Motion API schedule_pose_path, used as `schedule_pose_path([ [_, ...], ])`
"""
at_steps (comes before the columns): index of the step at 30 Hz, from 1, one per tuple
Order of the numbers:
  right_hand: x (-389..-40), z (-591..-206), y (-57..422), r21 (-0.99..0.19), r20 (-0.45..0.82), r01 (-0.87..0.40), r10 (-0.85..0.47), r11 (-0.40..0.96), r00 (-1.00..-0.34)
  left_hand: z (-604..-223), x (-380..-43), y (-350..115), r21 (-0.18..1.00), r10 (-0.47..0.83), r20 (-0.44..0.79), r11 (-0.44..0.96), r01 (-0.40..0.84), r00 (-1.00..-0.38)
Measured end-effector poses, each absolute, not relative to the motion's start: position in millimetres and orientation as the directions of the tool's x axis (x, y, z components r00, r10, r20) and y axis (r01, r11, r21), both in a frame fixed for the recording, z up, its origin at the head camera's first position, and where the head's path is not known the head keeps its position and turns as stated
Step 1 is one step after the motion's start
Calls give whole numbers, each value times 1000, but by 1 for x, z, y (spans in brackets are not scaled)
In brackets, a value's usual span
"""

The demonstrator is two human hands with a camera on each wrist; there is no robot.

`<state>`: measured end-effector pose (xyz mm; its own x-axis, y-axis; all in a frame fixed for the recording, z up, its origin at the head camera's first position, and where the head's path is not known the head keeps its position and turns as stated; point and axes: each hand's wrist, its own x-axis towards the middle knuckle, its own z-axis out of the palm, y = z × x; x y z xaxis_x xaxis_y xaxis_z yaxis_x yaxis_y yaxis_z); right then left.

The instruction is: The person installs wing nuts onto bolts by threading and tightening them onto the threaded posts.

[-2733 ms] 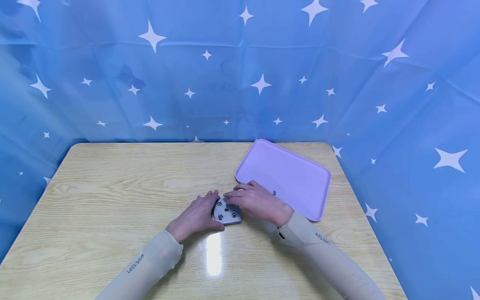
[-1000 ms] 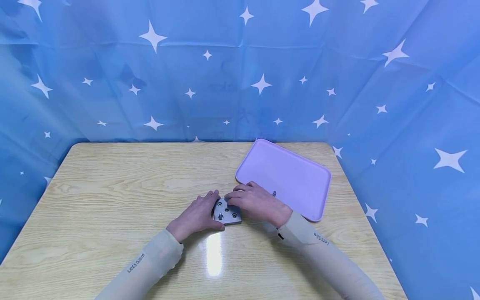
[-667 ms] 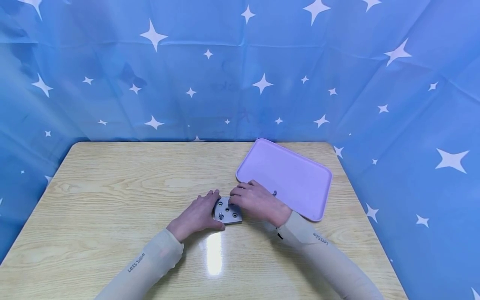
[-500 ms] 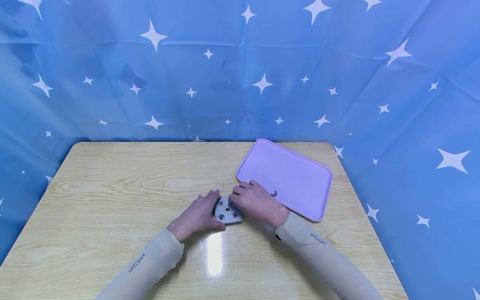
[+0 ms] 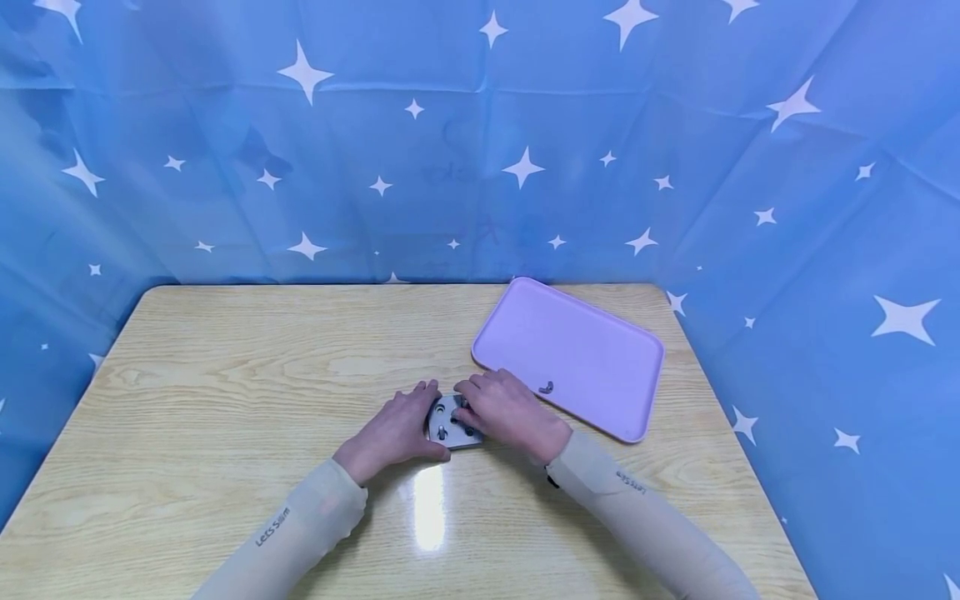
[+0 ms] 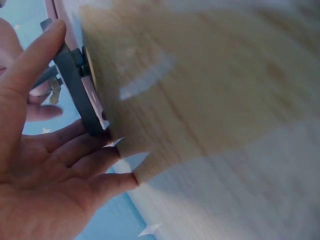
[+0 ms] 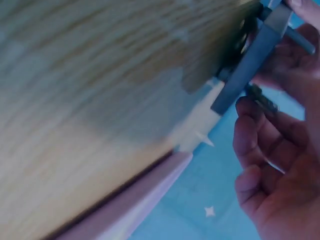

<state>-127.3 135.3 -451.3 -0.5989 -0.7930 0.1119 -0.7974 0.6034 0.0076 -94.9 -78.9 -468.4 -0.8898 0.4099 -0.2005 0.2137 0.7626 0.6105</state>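
Note:
A grey metal plate [image 5: 457, 440] with several holes lies low over the table, its left edge gripped between the thumb and fingers of my left hand [image 5: 393, 429]. From its near left part a small metal pin [image 5: 442, 432] sticks up. My right hand [image 5: 512, 412] reaches over the far right part, thumb and fingers curled about a small dark metal piece [image 7: 262, 100] at the plate's face. The right wrist view shows a fingertip against this piece, with the thumb blurred. In the left wrist view the plate [image 6: 80, 95] stands edge-on, small feet showing on its underside.
A lilac tray [image 5: 592, 350] lies at an angle behind the right hand. Near its front rim rests a small dark hook-shaped piece [image 5: 547, 388]. The wooden table [image 5: 262, 358] ends at a blue star-patterned curtain [image 5: 420, 167].
My right hand turns at the plate: its fingers, stretched out earlier, curl in, and its thumb now shows over the plate. The wrist shifts slightly left and nearer, uncovering the hook-shaped piece. My left hand stays put.

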Motion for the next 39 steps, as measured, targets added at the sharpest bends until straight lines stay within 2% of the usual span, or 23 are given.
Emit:
schedule_pose_path([
  [3,-130,-444,142,-48,62,-798,-796,600,-602,-467,-94,-79,611,411,-205,763,212,-888],
  [8,-134,-435,154,-50,-53,-844,-846,534,-531,-467,-94,-79,614,410,-205,761,210,-889],
  [11,-134,-433,157,-44,-71,-864,-864,501,-498,-468,-94,-79,613,408,-203,762,209,-890],
  [21,-134,-435,153,-1,-49,-876,-875,482,-481,-468,-94,-80,621,413,-204,756,208,-888],
  [29,-134,-443,147,58,45,-869,-871,492,-490,-469,-95,-80,621,413,-200,755,210,-889],
  [35,-134,-449,138,114,117,-839,-846,531,-520,-468,-95,-80,616,404,-216,763,197,-889],
  [39,-134,-454,132,99,148,-822,-825,561,-545,-468,-95,-79,616,405,-221,764,195,-887],
])
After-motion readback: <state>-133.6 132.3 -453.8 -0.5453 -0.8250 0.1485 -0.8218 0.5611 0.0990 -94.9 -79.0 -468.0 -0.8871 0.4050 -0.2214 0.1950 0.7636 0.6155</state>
